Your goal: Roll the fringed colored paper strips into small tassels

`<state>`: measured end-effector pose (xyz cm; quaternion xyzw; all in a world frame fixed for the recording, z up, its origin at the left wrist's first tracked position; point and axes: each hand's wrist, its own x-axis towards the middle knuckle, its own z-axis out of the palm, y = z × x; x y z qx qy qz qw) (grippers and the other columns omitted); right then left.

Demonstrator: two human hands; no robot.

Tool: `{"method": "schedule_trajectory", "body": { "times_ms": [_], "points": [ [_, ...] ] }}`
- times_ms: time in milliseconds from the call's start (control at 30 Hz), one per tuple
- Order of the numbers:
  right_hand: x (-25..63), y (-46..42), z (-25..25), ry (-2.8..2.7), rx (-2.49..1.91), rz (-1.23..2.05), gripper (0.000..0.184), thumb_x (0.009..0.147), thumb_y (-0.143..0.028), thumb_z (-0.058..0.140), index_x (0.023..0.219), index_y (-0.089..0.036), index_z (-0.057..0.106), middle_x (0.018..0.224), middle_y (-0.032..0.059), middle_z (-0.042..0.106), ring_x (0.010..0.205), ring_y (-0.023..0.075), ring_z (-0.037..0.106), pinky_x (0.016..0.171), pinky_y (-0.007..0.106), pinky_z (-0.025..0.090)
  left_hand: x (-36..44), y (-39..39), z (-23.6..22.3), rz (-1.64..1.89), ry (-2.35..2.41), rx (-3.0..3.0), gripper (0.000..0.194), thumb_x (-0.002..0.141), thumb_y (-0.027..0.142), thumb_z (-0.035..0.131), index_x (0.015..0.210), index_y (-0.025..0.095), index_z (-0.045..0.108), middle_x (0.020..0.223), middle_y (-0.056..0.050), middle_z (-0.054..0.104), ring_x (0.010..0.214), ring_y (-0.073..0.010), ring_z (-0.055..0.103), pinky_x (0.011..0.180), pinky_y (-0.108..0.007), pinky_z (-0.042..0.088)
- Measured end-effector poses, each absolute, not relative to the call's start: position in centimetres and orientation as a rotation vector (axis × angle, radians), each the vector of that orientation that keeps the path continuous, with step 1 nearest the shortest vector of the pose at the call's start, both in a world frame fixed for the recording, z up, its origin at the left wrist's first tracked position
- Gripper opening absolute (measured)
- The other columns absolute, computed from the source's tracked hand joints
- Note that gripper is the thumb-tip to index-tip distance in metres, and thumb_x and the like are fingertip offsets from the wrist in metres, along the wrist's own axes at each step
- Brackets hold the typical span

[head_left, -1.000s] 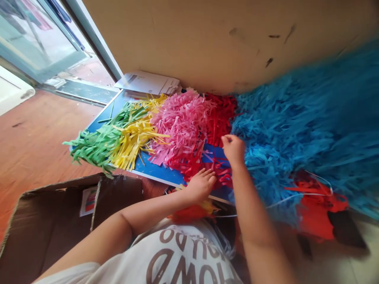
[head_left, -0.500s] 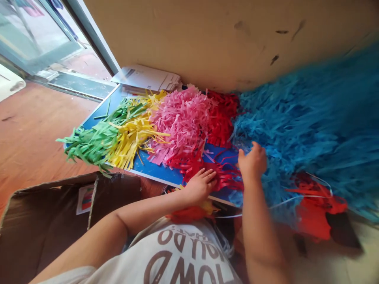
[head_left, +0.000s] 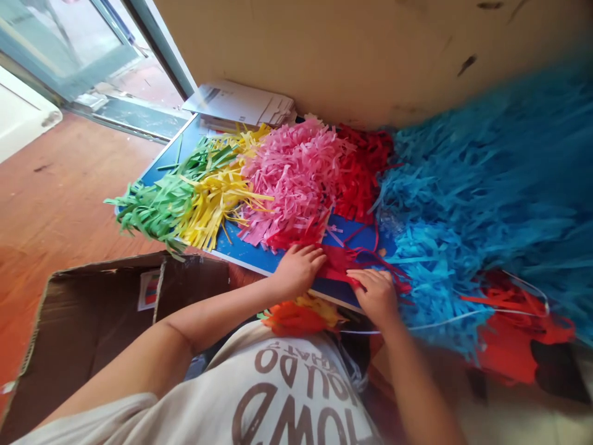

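Observation:
My left hand [head_left: 299,271] lies with its fingers spread on a loose bunch of red paper strips [head_left: 340,262], at the near edge of a blue board [head_left: 241,250]. My right hand [head_left: 377,296] rests on the same strips a little to the right, its fingers over them. Dense paper fringes cover the board: green [head_left: 157,210], yellow [head_left: 217,204], pink [head_left: 296,179] and red [head_left: 361,173]. A huge mass of blue paper fringe [head_left: 477,185] spreads to the right. Part of the board is hidden under the paper.
A stack of papers [head_left: 241,102] sits at the board's far corner against a cream wall [head_left: 370,55]. An open cardboard box [head_left: 92,334] stands at lower left on a wooden floor [head_left: 60,185]. Orange paper [head_left: 296,318] lies near my chest, and red paper [head_left: 514,340] lies at right.
My right hand has moved down and left, from the blue fringe onto the red strips, and now sits closer to my left hand. The view has shifted slightly.

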<state>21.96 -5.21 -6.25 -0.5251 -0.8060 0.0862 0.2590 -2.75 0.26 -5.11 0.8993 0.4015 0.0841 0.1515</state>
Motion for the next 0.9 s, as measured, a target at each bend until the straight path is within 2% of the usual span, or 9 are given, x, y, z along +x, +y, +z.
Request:
{"method": "schedule_trajectory", "body": {
  "times_ms": [133, 267, 333, 400, 500, 567, 700, 833, 900],
  "points": [
    [21.8, -6.0, -5.8, -2.153, -1.465, 0.173, 0.014, 0.091, -0.017, 0.059, 0.093, -0.021, 0.072, 0.094, 0.0025, 0.078, 0.085, 0.0170, 0.069, 0.083, 0.035, 0.037, -6.3, 0.9, -2.6, 0.285, 1.354, 2.533, 0.044, 0.086, 0.020, 0.058, 0.129, 0.022, 0.064, 0.134, -0.011, 0.065, 0.130, -0.0327, 0.055, 0.111, -0.057, 0.036],
    [21.5, -6.5, -5.2, -2.178, -1.484, 0.171, 0.013, 0.089, -0.016, 0.061, 0.093, -0.022, 0.072, 0.095, 0.0016, 0.077, 0.087, 0.0170, 0.069, 0.083, 0.035, 0.036, -5.8, -0.3, -0.4, 0.327, 1.180, 2.636, 0.061, 0.083, 0.026, 0.064, 0.143, 0.023, 0.052, 0.150, -0.012, 0.049, 0.144, -0.0346, 0.037, 0.120, -0.058, 0.021],
    [21.4, -6.7, -4.8, -2.190, -1.506, 0.170, 0.012, 0.089, -0.017, 0.060, 0.092, -0.023, 0.070, 0.096, 0.0021, 0.077, 0.089, 0.0182, 0.068, 0.085, 0.036, 0.037, -4.2, -0.6, -0.8, 0.296, 1.000, 2.665, 0.048, 0.089, 0.025, 0.057, 0.138, 0.026, 0.057, 0.138, -0.010, 0.061, 0.136, -0.0283, 0.048, 0.123, -0.056, 0.015],
    [21.2, -6.8, -4.3, -2.201, -1.546, 0.146, 0.011, 0.086, -0.019, 0.062, 0.095, -0.022, 0.068, 0.108, 0.0053, 0.076, 0.101, 0.0227, 0.067, 0.092, 0.039, 0.036, -2.8, -0.4, -1.9, 0.228, 0.952, 2.643, 0.031, 0.095, 0.020, 0.049, 0.117, 0.028, 0.069, 0.111, -0.005, 0.074, 0.116, -0.0218, 0.062, 0.122, -0.053, 0.016],
    [20.7, -6.6, -4.2, -2.260, -1.501, 0.198, 0.031, 0.083, -0.021, 0.064, 0.114, -0.020, 0.061, 0.127, 0.0110, 0.068, 0.117, 0.0271, 0.060, 0.100, 0.044, 0.034, -2.2, 0.4, -3.6, 0.180, 0.962, 2.589, 0.026, 0.097, 0.020, 0.049, 0.099, 0.027, 0.074, 0.094, -0.002, 0.076, 0.104, -0.0199, 0.065, 0.118, -0.051, 0.022],
    [20.4, -6.2, -4.6, -2.276, -1.446, 0.310, 0.032, 0.085, -0.019, 0.061, 0.117, -0.020, 0.060, 0.118, 0.0090, 0.071, 0.110, 0.0239, 0.064, 0.097, 0.041, 0.036, -2.5, 1.0, -4.1, 0.202, 0.985, 2.557, 0.023, 0.097, 0.024, 0.051, 0.099, 0.026, 0.074, 0.094, -0.004, 0.076, 0.103, -0.0208, 0.065, 0.113, -0.050, 0.026],
    [20.4, -5.1, -5.7, -2.110, -1.577, 0.400, 0.015, 0.094, -0.025, 0.054, 0.094, -0.022, 0.068, 0.088, 0.0036, 0.075, 0.084, 0.0195, 0.067, 0.083, 0.035, 0.037, -3.2, 1.7, -4.2, 0.264, 1.097, 2.443, 0.024, 0.098, 0.033, 0.052, 0.098, 0.023, 0.073, 0.093, -0.005, 0.076, 0.093, -0.0194, 0.066, 0.099, -0.042, 0.035],
    [19.8, -4.4, -6.2, -1.904, -1.802, 0.275, 0.032, 0.095, -0.046, 0.055, 0.083, -0.019, 0.070, 0.075, 0.0061, 0.071, 0.071, 0.0209, 0.062, 0.076, 0.034, 0.037, -2.2, 2.2, -4.7, 0.281, 1.275, 2.363, 0.026, 0.097, 0.037, 0.052, 0.096, 0.019, 0.072, 0.084, -0.006, 0.075, 0.086, -0.0210, 0.067, 0.082, -0.037, 0.038],
    [19.3, -4.2, -6.4, -1.842, -1.905, 0.193, 0.035, 0.094, -0.048, 0.056, 0.080, -0.019, 0.070, 0.070, 0.0064, 0.069, 0.068, 0.0215, 0.060, 0.075, 0.035, 0.035, -1.5, 2.4, -5.0, 0.258, 1.352, 2.362, 0.028, 0.097, 0.039, 0.052, 0.094, 0.018, 0.071, 0.079, -0.006, 0.074, 0.082, -0.0223, 0.067, 0.078, -0.037, 0.038]
  ]
}}
